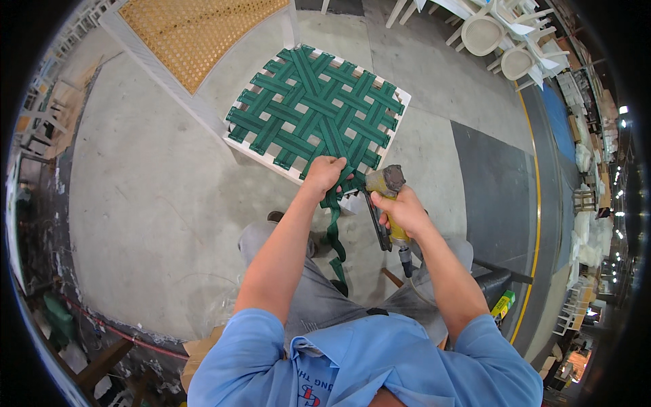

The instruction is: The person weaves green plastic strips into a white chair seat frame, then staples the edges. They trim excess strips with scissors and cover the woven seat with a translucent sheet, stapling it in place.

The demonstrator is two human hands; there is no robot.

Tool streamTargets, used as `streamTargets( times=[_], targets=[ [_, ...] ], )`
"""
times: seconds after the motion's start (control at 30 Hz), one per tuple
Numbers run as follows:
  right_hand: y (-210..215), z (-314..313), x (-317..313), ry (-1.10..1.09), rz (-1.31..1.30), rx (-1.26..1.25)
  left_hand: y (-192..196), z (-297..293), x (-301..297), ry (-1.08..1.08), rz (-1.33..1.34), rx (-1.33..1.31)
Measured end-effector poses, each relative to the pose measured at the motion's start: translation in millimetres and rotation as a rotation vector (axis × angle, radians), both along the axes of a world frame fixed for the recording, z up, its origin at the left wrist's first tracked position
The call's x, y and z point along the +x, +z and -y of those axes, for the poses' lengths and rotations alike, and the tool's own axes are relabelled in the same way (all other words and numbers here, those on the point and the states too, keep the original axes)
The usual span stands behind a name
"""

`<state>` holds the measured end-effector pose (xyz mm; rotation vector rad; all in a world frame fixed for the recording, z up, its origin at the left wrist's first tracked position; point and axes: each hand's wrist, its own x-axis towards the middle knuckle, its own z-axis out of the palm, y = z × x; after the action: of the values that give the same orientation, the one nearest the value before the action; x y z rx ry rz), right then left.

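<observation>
Grey floor [149, 203] lies under the seat [298, 102]. Left fingers [339, 163], nearer the seat, pinch a green strap [332, 136] running diagonally ahead of them across it; right fingers [384, 203] wrap the nailer [384, 180], its head just right of the left fingers.

Webbing [319, 105] lies across the seat frame [261, 157]; the cane backrest [196, 37] stands at its left, the pneumatic stapler [386, 180] at its near corner, other chairs [483, 34] behind right.
</observation>
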<state>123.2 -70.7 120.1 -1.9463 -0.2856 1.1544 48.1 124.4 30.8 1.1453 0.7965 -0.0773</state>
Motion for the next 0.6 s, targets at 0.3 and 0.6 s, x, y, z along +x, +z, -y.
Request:
streamTargets(
  times=[0.3,0.6],
  targets=[
    [-12.8,-13.1,-1.2,0.027,0.019,-0.062,0.3,0.3,-0.5,-0.006,-0.003,-0.016],
    [-10.5,-22.5,-5.8,0.066,0.074,-0.134,-5.1,-1.1,2.2,0.036,0.003,-0.059]
  ],
)
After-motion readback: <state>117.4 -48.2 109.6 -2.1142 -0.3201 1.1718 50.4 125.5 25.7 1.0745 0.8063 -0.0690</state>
